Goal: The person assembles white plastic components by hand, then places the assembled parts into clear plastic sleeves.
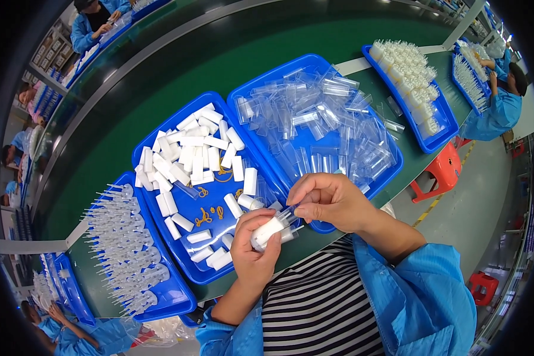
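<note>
Near the front edges of the trays, my left hand (252, 255) is closed round a small white plastic piece (269, 229) with clear tubular parts beside it. Thin clear tips stick out of this bundle toward my right hand (332, 202). That hand's thumb and forefinger are pinched together at the far end of the tips; what exactly lies between them is too small to make out. Just beyond my left hand is a blue tray (204, 274) with many white blocks (191, 149) and some tan rubber bands (203, 217).
Clear plastic sleeves (332, 113) fill a second blue tray (257, 77). At the left a tray (181, 299) bears rows of white nozzle-tipped parts (124, 249); another tray (442, 139) at the right has packed white parts (406, 77). A red stool (442, 172) stands beyond the bench. Co-workers sit nearby.
</note>
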The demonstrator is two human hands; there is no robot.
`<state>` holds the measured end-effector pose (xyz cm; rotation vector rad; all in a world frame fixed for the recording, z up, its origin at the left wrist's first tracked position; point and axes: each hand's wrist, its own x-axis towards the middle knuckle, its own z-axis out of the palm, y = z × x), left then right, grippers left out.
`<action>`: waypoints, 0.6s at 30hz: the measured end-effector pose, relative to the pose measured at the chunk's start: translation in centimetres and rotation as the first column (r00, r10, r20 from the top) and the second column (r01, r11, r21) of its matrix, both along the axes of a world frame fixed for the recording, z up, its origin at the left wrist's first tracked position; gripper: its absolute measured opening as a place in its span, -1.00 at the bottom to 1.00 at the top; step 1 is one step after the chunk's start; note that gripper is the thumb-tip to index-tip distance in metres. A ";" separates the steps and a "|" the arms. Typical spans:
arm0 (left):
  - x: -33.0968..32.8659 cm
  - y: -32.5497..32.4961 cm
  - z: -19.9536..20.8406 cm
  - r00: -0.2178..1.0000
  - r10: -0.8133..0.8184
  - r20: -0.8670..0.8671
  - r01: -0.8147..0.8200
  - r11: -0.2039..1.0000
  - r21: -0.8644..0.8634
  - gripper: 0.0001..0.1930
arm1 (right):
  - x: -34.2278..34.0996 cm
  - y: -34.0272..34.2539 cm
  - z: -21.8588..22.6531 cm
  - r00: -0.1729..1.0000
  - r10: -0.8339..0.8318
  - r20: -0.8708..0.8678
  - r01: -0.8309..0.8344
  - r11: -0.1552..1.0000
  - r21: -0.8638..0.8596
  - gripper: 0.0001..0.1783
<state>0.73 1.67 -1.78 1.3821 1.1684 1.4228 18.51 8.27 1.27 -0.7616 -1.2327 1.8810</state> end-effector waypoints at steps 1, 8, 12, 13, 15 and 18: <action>0.0 0.0 -0.1 1.000 0.004 0.005 -0.003 1.000 -0.005 -0.71 | 0.0 0.0 0.3 1.000 0.019 0.015 -0.018 0.999 -0.036 -0.82; 0.1 0.0 -0.1 1.000 0.007 0.023 -0.006 1.000 -0.018 -0.72 | 0.0 -0.1 0.2 0.998 -0.020 0.051 0.014 0.994 0.106 -0.71; 0.0 0.0 0.2 0.999 0.013 -0.039 -0.013 1.000 -0.005 -0.72 | 0.1 -0.3 0.6 0.980 -0.075 0.187 0.032 0.975 0.220 -0.69; 0.0 0.0 0.3 0.998 0.016 -0.063 -0.015 1.000 0.025 -0.72 | 0.2 -0.3 0.8 0.988 -0.033 0.149 0.015 0.993 0.120 -0.70; 0.0 0.0 0.4 0.996 0.021 -0.089 -0.017 0.998 0.052 -0.73 | 0.3 -0.2 0.8 0.994 0.006 0.107 -0.008 1.000 0.017 -0.70; 0.0 0.0 0.4 0.997 0.023 -0.073 -0.021 0.999 0.038 -0.75 | 0.4 -0.1 0.4 1.000 0.011 0.012 -0.009 0.989 -0.146 -0.70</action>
